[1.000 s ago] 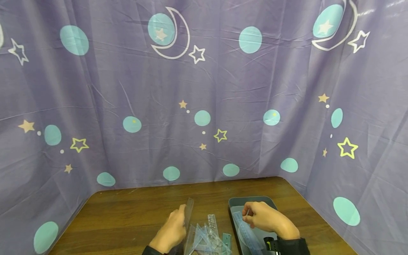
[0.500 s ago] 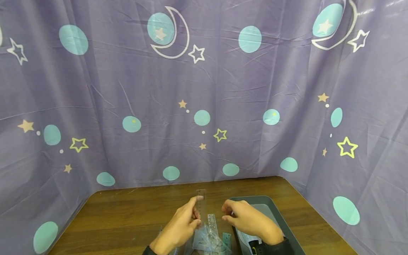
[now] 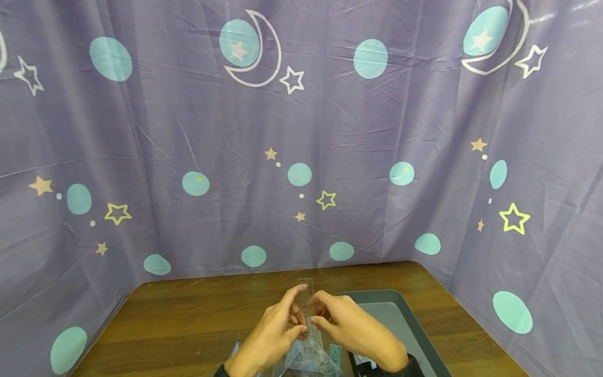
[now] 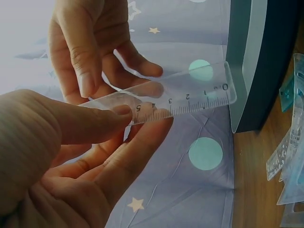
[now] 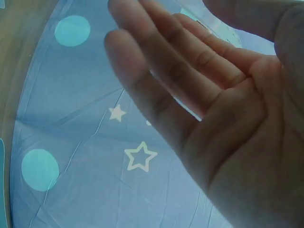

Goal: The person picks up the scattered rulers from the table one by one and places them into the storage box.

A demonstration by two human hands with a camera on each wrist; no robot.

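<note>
My left hand (image 3: 268, 335) pinches a clear plastic ruler (image 4: 190, 97) between thumb and fingers, holding it above the table; black centimetre marks show along one edge. In the left wrist view, my right hand (image 4: 92, 52) is at the ruler, its fingers partly behind it and its thumb over the near side. Contact by the right hand is hard to tell. The right wrist view has the right hand's fingers (image 5: 175, 71) loosely bent. Below lies a pile of clear set squares (image 3: 301, 361), with a textured clear ruler (image 3: 314, 335) and a small teal ruler (image 3: 335, 353).
A grey tray (image 3: 416, 322) stands right of the pile, partly covered by the right hand and forearm. The brown wooden table (image 3: 188, 319) runs back to a purple curtain (image 3: 301, 131) with moons and stars, which also closes off both sides.
With the clear ruler in its grip, my left hand has moved right and slightly forward. My right hand has come left from over the tray to the ruler.
</note>
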